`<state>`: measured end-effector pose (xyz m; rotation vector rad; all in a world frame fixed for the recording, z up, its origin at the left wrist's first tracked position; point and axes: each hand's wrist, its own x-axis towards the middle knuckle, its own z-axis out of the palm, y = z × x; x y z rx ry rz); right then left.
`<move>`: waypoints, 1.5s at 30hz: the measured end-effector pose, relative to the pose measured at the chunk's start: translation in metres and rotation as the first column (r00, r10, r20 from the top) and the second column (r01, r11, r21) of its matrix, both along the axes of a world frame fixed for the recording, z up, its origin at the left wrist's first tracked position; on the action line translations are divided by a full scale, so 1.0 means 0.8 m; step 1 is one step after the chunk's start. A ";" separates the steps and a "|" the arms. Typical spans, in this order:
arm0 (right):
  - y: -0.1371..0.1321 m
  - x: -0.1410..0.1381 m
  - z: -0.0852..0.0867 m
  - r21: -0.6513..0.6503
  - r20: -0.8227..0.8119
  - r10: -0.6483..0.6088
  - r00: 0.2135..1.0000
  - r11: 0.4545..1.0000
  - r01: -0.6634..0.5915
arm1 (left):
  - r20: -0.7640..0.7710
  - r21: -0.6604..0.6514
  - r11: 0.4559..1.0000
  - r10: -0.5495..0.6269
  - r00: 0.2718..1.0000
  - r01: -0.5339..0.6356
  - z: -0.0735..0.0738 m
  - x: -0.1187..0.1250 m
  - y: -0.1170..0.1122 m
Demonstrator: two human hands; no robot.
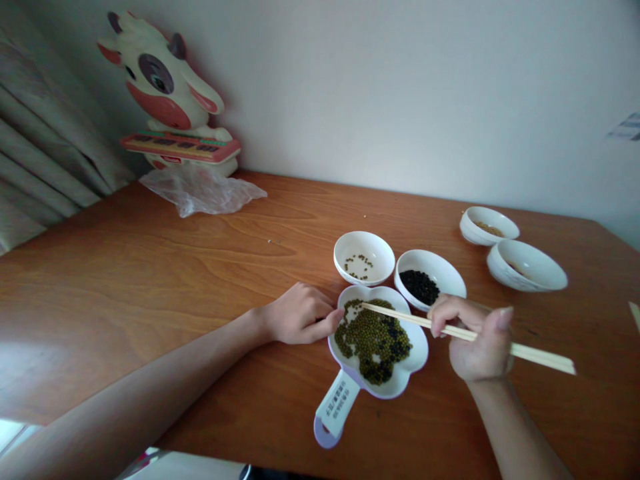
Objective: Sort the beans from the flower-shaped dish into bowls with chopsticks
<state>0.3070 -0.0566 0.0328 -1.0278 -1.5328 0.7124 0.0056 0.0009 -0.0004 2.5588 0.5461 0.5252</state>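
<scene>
A white flower-shaped dish [419, 353] with a lilac handle [334, 412] lies in front of me, heaped with mixed green and black beans [373, 339]. My left hand [296, 315] rests on the table with curled fingers, its fingertips against the dish's left rim. My right hand [475, 340] grips a pair of wooden chopsticks [400, 315], whose tips reach over the beans near the dish's far side. Just behind stand a small white bowl with a few green beans [364, 257] and a white bowl of black beans [429, 279].
Two more white bowls [489, 225] [527, 265] sit at the right rear of the wooden table [150, 267]. A cow-shaped toy [167, 100] and crumpled clear plastic [203, 190] stand at the back left by a curtain [35, 160]. A wall runs behind.
</scene>
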 end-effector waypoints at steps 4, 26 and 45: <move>0.001 -0.001 0.004 -0.021 -0.007 0.027 1.000 0.999 -0.027 | -0.011 -0.003 1.000 0.004 1.000 -0.004 0.000 0.000 0.000; 0.004 0.003 0.015 -0.142 -0.080 0.163 0.983 0.975 -0.173 | -0.011 0.001 1.000 -0.005 1.000 0.005 0.004 0.001 -0.001; -0.005 -0.010 -0.005 -0.212 -0.058 0.278 0.959 0.935 -0.284 | -0.033 0.004 1.000 0.008 0.999 -0.008 0.005 0.000 -0.001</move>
